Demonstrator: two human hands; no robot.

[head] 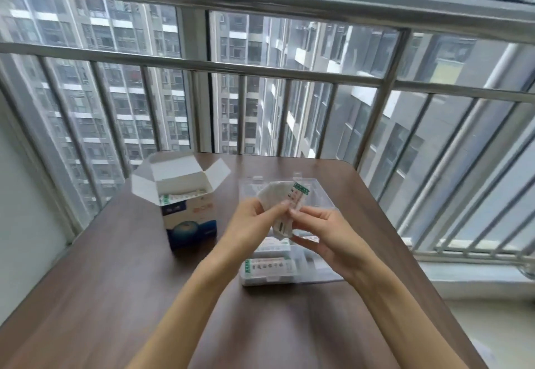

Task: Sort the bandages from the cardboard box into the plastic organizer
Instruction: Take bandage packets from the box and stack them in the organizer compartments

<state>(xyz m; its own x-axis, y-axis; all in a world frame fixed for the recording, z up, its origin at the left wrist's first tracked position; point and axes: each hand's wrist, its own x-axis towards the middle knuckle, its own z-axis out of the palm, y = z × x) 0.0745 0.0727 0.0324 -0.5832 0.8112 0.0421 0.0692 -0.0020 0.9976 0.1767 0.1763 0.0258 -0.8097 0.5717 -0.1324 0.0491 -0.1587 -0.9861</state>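
Left hand (254,221) and right hand (318,232) together pinch a fanned stack of bandages (285,206) — held above the plastic organizer (289,279), which already holds some. Cardboard box (185,209) stands open just left, on the table (115,296).

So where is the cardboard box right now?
In the head view the cardboard box stands open on the wooden table, left of the plastic organizer and of both hands, toward the window railing.
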